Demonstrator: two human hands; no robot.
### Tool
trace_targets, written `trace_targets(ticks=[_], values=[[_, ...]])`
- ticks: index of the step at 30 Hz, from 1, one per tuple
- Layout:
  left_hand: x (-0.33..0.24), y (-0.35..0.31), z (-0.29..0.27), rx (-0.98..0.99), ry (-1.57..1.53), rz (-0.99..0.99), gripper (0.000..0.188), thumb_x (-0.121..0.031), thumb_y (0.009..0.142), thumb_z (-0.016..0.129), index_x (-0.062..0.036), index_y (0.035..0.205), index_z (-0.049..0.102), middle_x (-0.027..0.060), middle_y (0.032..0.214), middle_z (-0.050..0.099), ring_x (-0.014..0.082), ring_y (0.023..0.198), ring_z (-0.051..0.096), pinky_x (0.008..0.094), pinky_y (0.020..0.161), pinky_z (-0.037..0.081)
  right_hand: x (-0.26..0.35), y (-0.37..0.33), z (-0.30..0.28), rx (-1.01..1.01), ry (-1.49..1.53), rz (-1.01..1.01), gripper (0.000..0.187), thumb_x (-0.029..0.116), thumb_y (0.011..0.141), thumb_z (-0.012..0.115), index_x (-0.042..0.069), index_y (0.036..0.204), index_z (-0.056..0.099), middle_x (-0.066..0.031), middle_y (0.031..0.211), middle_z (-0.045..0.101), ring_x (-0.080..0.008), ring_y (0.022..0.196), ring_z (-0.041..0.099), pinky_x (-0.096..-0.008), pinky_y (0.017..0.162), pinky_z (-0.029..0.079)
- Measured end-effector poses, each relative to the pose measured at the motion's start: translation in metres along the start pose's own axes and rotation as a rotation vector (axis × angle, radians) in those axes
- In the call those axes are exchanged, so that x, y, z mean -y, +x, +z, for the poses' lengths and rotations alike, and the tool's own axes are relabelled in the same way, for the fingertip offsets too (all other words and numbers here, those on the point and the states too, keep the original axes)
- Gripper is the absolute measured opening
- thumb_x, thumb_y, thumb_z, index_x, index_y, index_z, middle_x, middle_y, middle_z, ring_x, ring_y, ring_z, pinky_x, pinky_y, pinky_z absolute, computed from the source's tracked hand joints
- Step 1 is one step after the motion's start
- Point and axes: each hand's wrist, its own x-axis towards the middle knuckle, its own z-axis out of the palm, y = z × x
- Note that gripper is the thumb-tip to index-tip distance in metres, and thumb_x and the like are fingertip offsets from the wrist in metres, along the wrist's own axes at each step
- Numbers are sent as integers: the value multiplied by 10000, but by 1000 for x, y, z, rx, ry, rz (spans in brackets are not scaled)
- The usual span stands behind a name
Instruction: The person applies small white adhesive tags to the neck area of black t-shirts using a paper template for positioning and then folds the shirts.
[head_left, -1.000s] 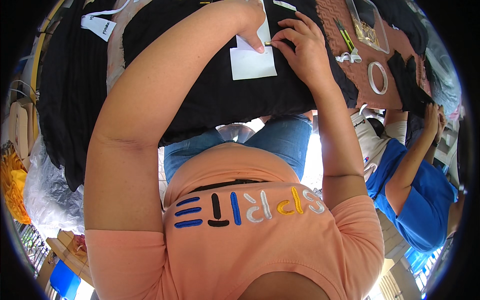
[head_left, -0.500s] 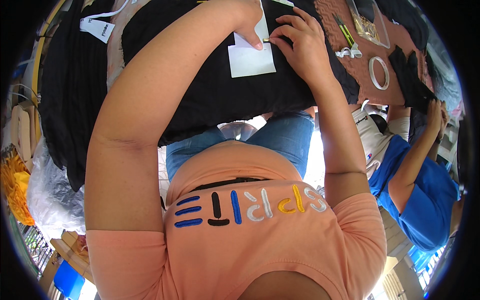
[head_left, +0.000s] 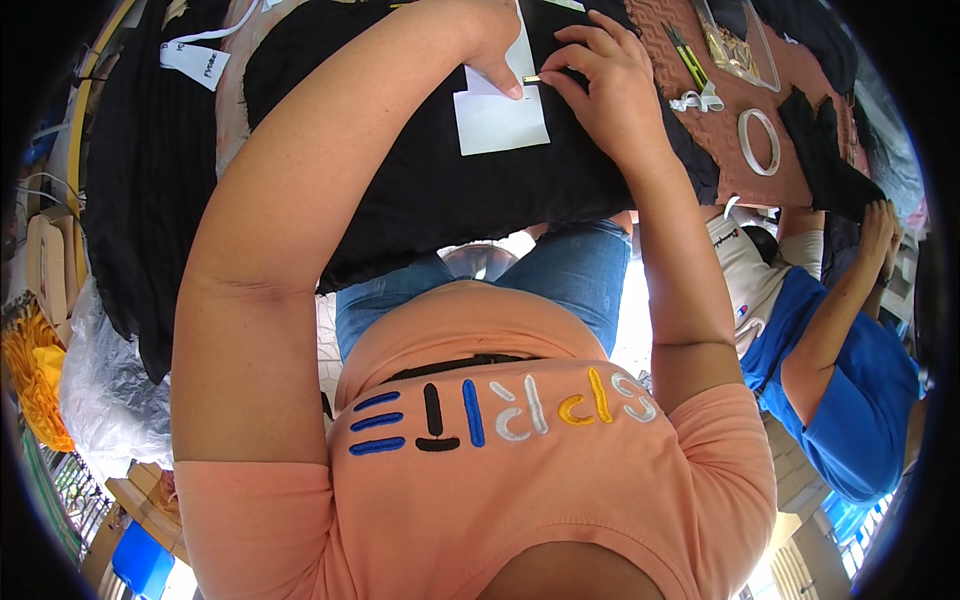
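Observation:
Black cloth (head_left: 420, 190) is spread in front of me. On it lies a white paper piece (head_left: 503, 124), with a narrower strip running up from it. My left hand (head_left: 490, 45) rests on this paper, its thumb stretched flat and pressing down; the other fingers are mostly cut off by the upper edge. From the right, my right hand (head_left: 605, 85) pinches a small gold-coloured metal piece (head_left: 532, 79) between thumb and forefinger, close beside the left thumb at the paper's edge. The remaining right fingers are loosely curled.
On the brown textured mat (head_left: 715, 150) to the right lie yellow-and-black snips (head_left: 690, 58), a white tape roll (head_left: 759, 142) and a clear plastic box (head_left: 740, 50) with small gold-coloured pieces. A person in blue (head_left: 840, 390) handles black cloth at far right. White tags (head_left: 197, 62) lie at upper left.
The gold-coloured piece shows a little more clear of the right fingertips and has shifted slightly left. My left thumb still presses the paper. The person at right has moved their hands slightly.

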Motion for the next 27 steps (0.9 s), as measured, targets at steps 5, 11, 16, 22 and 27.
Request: trace_targets(ticks=[5, 11, 16, 22, 27], values=[[-4, -5, -8, 11, -22, 17, 1174, -606, 619, 778, 147, 1380, 296, 333, 1488, 182, 432, 1367, 278, 423, 1110, 312, -14, -11, 0, -12, 11, 26, 125, 167, 743, 747, 121, 853, 711, -26, 1113, 650, -305, 1217, 494, -441, 994, 399], [-3, -7, -9, 35, -24, 19, 1186, -616, 620, 773, 154, 1380, 287, 329, 1492, 172, 430, 1373, 263, 425, 1113, 305, -2, -19, -4, 17, 78, 39, 123, 154, 753, 741, 105, 860, 706, -35, 1100, 655, -301, 1214, 500, -426, 980, 418], [-2, -9, -7, 12, -12, 24, 1195, -622, 623, 768, 161, 1381, 278, 327, 1494, 167, 431, 1374, 260, 425, 1117, 299, -1, -14, 9, -21, 71, 38, 124, 146, 763, 731, 102, 875, 701, -41, 1089, 653, -290, 1167, 533, -400, 955, 440], [-5, -6, -8, 41, 3, 9, 1207, -625, 625, 765, 161, 1388, 258, 330, 1498, 153, 433, 1385, 239, 423, 1123, 290, -5, -19, 27, -104, 177, 75, 102, 115, 715, 733, 77, 792, 677, -55, 959, 644, -271, 971, 598, -388, 830, 485], [-3, -7, -5, 16, -25, 27, 1217, -628, 621, 766, 158, 1393, 249, 335, 1497, 150, 441, 1386, 232, 423, 1128, 282, -3, -20, 25, -107, 167, 79, 106, 112, 711, 736, 81, 797, 681, -56, 963, 644, -273, 976, 595, -387, 834, 484]])
